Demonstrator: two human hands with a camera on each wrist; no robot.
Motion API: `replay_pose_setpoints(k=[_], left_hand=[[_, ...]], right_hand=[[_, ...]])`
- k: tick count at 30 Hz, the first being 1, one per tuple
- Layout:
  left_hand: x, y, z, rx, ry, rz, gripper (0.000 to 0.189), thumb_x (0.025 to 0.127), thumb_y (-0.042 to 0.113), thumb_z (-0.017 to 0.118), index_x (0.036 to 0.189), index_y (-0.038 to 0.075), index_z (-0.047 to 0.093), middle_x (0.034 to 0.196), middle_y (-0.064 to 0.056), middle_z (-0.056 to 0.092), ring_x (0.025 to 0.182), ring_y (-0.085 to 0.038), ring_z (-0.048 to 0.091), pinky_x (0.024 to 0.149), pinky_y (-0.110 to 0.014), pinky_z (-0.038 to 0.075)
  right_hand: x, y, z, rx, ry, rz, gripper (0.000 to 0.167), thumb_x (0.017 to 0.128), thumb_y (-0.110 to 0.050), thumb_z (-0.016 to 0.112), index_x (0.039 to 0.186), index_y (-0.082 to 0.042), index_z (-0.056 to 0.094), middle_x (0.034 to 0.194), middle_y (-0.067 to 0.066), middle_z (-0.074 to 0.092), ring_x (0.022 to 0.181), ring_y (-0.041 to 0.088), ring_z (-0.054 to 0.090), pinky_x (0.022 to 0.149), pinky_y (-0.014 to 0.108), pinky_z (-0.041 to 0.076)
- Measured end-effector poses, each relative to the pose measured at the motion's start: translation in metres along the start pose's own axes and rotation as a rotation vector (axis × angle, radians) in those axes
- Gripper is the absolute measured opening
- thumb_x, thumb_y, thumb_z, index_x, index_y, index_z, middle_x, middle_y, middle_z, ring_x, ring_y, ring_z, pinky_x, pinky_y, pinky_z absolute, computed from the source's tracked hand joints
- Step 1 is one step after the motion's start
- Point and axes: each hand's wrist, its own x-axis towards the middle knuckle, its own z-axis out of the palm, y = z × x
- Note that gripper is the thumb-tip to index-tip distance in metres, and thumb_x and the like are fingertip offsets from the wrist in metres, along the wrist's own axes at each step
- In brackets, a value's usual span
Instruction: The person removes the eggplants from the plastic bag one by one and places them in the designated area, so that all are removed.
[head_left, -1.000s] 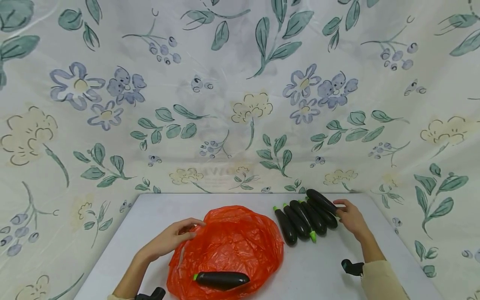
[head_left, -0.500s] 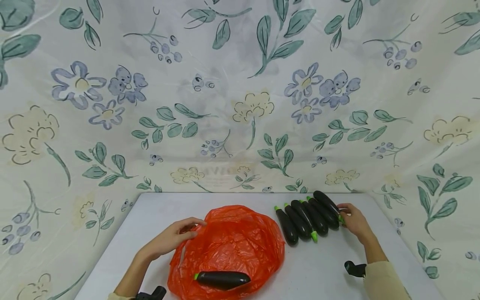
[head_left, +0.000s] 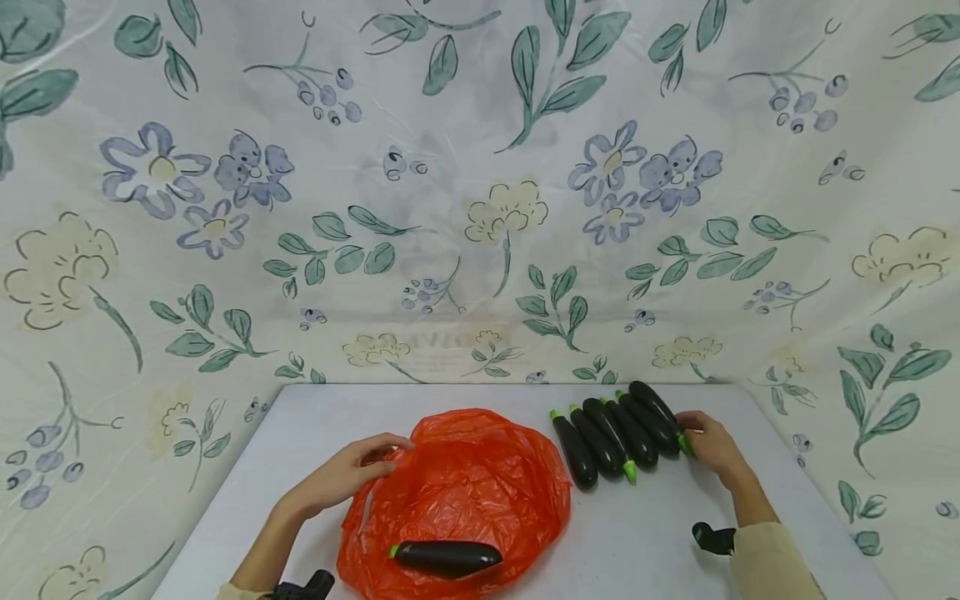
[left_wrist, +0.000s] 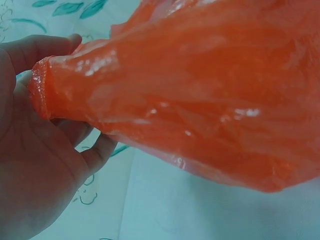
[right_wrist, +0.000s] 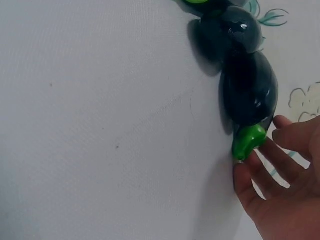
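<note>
My left hand (head_left: 348,475) is at the left rim of a red plastic bag (head_left: 487,450), with the bag's edge between thumb and fingers. The left wrist view shows the bag film (left_wrist: 190,95) stretched away from that hand (left_wrist: 40,150). Inside the bag lies one dark eggplant (head_left: 446,558), its green stem to the left. At the back right, my right hand (head_left: 712,446) is beside the last eggplant (head_left: 656,408) of a row. The right wrist view has its fingers (right_wrist: 245,185) loosely spread around the green stem end (right_wrist: 250,140).
Several more eggplants (head_left: 573,450) lie side by side, slanting, between the bag and the right hand. Most stems point to the back; a few point to the front. The white table (head_left: 622,550) ends at a flower-patterned cloth (head_left: 450,167) behind it.
The right hand has brought the last eggplant right and down to lie at the row's right end, its stem to the front. Its fingers have loosened. The left hand and bag stay put.
</note>
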Motion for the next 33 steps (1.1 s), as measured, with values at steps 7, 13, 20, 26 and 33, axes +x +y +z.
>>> replay_pose_setpoints(k=[7, 13, 20, 26, 33], left_hand=[[-0.0012, 0.0009, 0.0001, 0.008, 0.000, 0.001, 0.033, 0.102, 0.021, 0.056, 0.135, 0.015, 0.060, 0.133, -0.012, 0.060, 0.112, -0.027, 0.055, 0.091, -0.037, 0.051], [-0.0012, 0.0016, 0.0000, 0.001, 0.004, -0.005, 0.033, 0.102, 0.021, 0.056, 0.135, 0.016, 0.061, 0.133, -0.012, 0.060, 0.111, -0.027, 0.055, 0.090, -0.037, 0.050], [-0.0017, 0.0012, 0.0000, -0.004, 0.010, -0.002, 0.033, 0.102, 0.020, 0.056, 0.135, 0.016, 0.061, 0.134, -0.011, 0.059, 0.115, -0.030, 0.055, 0.095, -0.046, 0.051], [-0.0023, 0.0025, -0.0008, -0.009, 0.011, -0.005, 0.033, 0.102, 0.020, 0.056, 0.135, 0.015, 0.060, 0.135, -0.012, 0.059, 0.113, -0.029, 0.055, 0.093, -0.044, 0.051], [-0.0018, 0.0022, -0.0003, -0.021, 0.006, -0.007, 0.034, 0.102, 0.020, 0.056, 0.136, 0.014, 0.060, 0.134, -0.013, 0.059, 0.112, -0.029, 0.056, 0.092, -0.043, 0.052]], right_hand=[[0.0023, 0.0031, 0.0011, 0.003, 0.000, 0.009, 0.047, 0.100, -0.007, 0.037, 0.144, 0.008, 0.040, 0.146, 0.037, 0.041, 0.132, 0.051, 0.043, 0.100, 0.056, 0.045], [0.0021, 0.0053, 0.0019, 0.026, 0.002, 0.004, 0.047, 0.100, -0.007, 0.040, 0.145, 0.007, 0.040, 0.146, 0.037, 0.041, 0.130, 0.049, 0.045, 0.095, 0.050, 0.047], [0.0009, 0.0059, 0.0011, 0.032, 0.008, -0.001, 0.047, 0.101, -0.009, 0.043, 0.145, 0.007, 0.040, 0.146, 0.036, 0.041, 0.127, 0.047, 0.049, 0.086, 0.040, 0.050], [0.0004, 0.0087, 0.0010, 0.025, 0.017, -0.028, 0.046, 0.098, -0.006, 0.049, 0.142, 0.008, 0.044, 0.142, 0.036, 0.044, 0.123, 0.047, 0.052, 0.082, 0.037, 0.050], [-0.0002, 0.0083, 0.0027, 0.005, 0.023, -0.019, 0.049, 0.093, 0.003, 0.049, 0.141, 0.007, 0.044, 0.142, 0.035, 0.045, 0.121, 0.047, 0.053, 0.081, 0.036, 0.049]])
